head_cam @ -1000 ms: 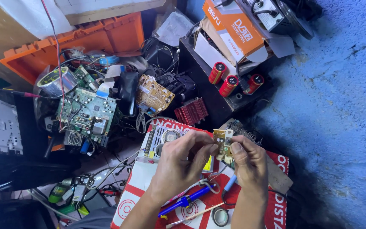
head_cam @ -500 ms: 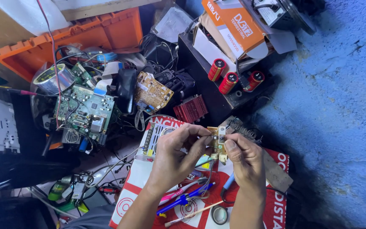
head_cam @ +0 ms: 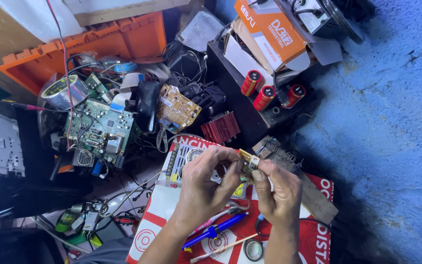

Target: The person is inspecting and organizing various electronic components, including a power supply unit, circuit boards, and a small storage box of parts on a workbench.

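Floor: blue-painted concrete (head_cam: 396,146) spreads well off beyond the right fingers.
Crate: orange plastic bin (head_cam: 98,44), well apart from both hands, up and away from the left fingers.
Work surface: red and white printed carton (head_cam: 318,230) lies flat directly under both hands.
Green board: large circuit board (head_cam: 101,129) rests among loose wires, away from the left fingers.
Tan board: smaller yellow-brown circuit board (head_cam: 174,110), above the left fingers, apart from them.
Capacitors: three red cylinders (head_cam: 264,95) stand on a black case above the fingers.
Left hand: left hand (head_cam: 206,188), fingers curled closed, thumb and fingertips pinching one edge of the small module.
Right hand: right hand (head_cam: 279,193), fingers likewise closed, thumb and forefinger gripping the opposite edge.
Held part: small yellow circuit module (head_cam: 247,164) sits between the two sets of fingertips, raised above the carton.
Change: over the last second the module has been turned in the fingers, from face-up to more edge-on; both grips persist. This reads as inspection by rotation, with no tool yet applied.
Tools: blue-handled tool (head_cam: 216,232) and tape roll (head_cam: 253,249) lie beneath the wrists, untouched.
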